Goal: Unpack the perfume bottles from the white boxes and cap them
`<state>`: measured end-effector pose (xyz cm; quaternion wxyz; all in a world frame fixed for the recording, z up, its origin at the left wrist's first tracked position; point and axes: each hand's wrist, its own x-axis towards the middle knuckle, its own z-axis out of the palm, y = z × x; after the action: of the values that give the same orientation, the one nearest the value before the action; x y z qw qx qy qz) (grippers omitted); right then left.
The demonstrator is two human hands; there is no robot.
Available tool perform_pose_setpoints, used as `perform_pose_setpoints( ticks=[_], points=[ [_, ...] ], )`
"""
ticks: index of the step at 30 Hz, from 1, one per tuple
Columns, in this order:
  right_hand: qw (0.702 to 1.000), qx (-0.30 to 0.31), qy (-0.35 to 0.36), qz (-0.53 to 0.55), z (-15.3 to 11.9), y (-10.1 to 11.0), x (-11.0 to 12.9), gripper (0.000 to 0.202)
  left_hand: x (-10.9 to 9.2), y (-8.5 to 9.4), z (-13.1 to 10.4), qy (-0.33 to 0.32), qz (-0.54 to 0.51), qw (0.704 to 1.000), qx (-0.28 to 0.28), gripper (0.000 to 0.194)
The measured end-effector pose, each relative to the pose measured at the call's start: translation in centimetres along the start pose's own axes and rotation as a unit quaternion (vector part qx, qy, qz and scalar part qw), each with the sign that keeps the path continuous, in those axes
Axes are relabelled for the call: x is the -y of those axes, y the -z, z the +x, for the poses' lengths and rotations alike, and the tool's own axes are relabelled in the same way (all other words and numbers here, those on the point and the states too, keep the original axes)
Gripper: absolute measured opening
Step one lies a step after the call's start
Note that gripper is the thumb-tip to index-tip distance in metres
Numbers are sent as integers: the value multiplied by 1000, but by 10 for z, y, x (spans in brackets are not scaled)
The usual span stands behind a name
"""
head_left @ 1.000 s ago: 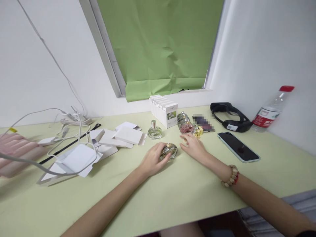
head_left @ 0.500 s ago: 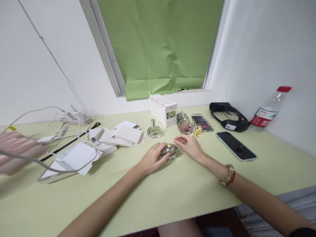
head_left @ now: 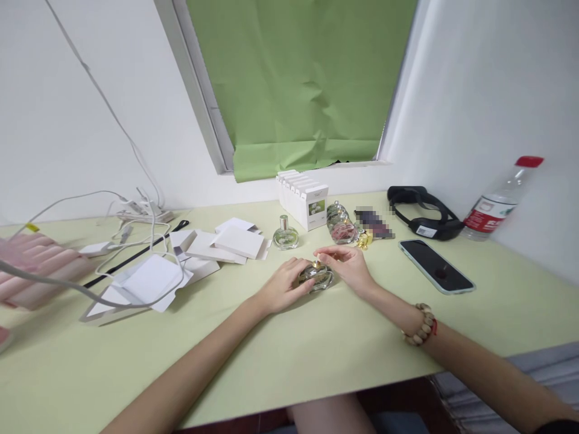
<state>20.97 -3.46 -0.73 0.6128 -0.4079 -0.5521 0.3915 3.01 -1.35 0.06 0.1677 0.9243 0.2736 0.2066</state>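
A clear glass perfume bottle (head_left: 322, 278) with a gold neck stands on the table between my hands. My left hand (head_left: 286, 284) is wrapped round its left side, thumb across the front. At the neck, the fingers of my right hand (head_left: 346, 265) are pinched together; whatever is between them is too small to make out. Behind stands a capped bottle (head_left: 286, 236) with greenish liquid. A row of bottles (head_left: 342, 230) is behind my right hand, with gold caps (head_left: 364, 239) beside it.
White boxes (head_left: 312, 208) stand in a row at the back. Flattened white cartons (head_left: 237, 241) and cables lie left. On the right are a phone (head_left: 436, 267), a black headset (head_left: 425, 214) and a water bottle (head_left: 493, 208). The table's front edge (head_left: 289, 402) runs below my arms.
My right hand has moved left onto the bottle's neck, where there was a small gap before. My left hand stays round the bottle. The whole view has shifted slightly.
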Motion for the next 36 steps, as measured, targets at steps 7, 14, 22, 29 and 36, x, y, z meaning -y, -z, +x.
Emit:
perform_pose_setpoints(
  ticks=[7,14,22,29,36],
  points=[
    [999,24,25,-16,0,0,3,14,2,-2,0,-7,-3,1000,-4,32],
    [993,12,108,-46,-4,-2,8,9,2,-1,1,-6,-6,1000,0,32],
    [990,51,106,-75,-5,-2,9,9,0,-1,1,-17,-17,1000,-5,33],
    [994,45,75,-67,-4,-4,4,12,-1,-1,-1,-9,-16,1000,-3,30],
    [995,94,38,-15,-5,-1,9,16,-1,0,0,-15,-12,1000,0,31]
  ],
)
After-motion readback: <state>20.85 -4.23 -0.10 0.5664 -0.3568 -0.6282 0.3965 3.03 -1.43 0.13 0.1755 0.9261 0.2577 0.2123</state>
